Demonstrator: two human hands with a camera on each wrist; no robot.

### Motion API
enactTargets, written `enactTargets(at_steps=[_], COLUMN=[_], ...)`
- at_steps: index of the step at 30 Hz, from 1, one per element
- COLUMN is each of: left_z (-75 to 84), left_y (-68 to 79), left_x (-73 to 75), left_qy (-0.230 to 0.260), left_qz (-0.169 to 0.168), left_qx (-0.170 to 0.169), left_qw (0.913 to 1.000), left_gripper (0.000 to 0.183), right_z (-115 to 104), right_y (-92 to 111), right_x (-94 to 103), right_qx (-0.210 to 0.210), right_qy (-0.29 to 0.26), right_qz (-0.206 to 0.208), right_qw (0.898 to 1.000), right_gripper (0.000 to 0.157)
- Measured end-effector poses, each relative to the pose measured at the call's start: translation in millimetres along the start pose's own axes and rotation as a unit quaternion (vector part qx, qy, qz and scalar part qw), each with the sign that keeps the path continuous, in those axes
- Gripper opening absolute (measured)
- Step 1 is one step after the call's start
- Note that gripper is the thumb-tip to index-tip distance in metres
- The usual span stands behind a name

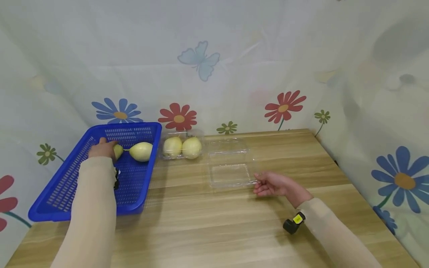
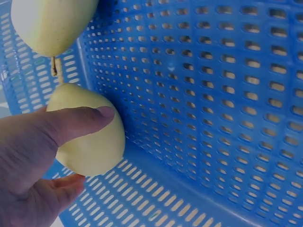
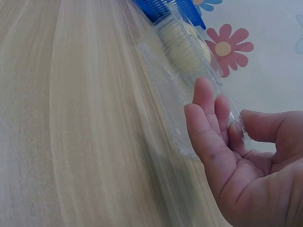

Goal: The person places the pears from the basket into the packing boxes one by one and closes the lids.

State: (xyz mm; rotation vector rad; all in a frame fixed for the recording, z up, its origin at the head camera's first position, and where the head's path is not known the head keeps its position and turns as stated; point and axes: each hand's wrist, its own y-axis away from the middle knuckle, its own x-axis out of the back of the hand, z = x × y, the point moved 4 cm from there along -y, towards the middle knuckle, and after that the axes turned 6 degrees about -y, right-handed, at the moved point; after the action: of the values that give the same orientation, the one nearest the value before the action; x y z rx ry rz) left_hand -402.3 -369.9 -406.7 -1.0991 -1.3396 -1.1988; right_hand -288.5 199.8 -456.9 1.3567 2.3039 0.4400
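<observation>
Inside the blue basket (image 1: 152, 186), my left hand (image 1: 102, 149) grips a pale yellow-green pear (image 2: 92, 135), thumb across its side and fingers beneath. A second pear (image 1: 141, 152) lies in the basket, its stem pointing at the held one. On the table my right hand (image 1: 273, 185) pinches the near right edge of an open clear plastic box (image 1: 231, 173) between thumb and fingers. In the right wrist view the thumb and a finger meet at the box's rim. To its left stands another clear box (image 1: 182, 134) with two pears (image 1: 192, 148) in it.
The wood-grain table (image 1: 201, 227) backs onto a pale curtain (image 1: 234, 93) printed with flowers and a butterfly. The basket's raised wall stands close beside the box of pears. A small black device with a yellow label (image 1: 295, 222) sits at my right wrist.
</observation>
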Motion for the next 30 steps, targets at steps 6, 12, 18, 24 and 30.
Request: enactTargets(at_steps=[6, 12, 18, 24, 30], left_z=[-0.6, -3.7, -6.5, -7.8, -9.6], left_y=[2.3, -0.4, 2.9, 6.7, 5.3], left_x=[-5.2, -4.9, -0.2, 0.1, -1.5], left_qy=[0.0, -0.041, -0.008, 0.045, 0.081], left_qz=[-0.013, -0.015, -0.005, 0.01, 0.001], left_qx=[0.027, 0.051, 0.035, 0.008, -0.003], left_qw=[0.9996, 0.9977, 0.9993, 0.9989, 0.9967], left_gripper=[0.088, 0.09, 0.081, 0.075, 0.076], right_z=[0.7, -0.6, -1.2, -2.2, -1.3], right_y=[-1.1, -0.7, -0.3, 1.4, 0.8], right_x=[-0.6, -1.0, -0.9, -0.8, 1.0], right_qx=[-0.001, -0.002, -0.001, 0.002, 0.005], right_qy=[0.0, -0.001, -0.001, 0.004, 0.003], right_qz=[0.007, 0.006, 0.004, -0.001, -0.005], right_qw=[1.0, 1.0, 1.0, 1.0, 1.0], right_gripper=[0.017, 0.016, 0.015, 0.015, 0.018])
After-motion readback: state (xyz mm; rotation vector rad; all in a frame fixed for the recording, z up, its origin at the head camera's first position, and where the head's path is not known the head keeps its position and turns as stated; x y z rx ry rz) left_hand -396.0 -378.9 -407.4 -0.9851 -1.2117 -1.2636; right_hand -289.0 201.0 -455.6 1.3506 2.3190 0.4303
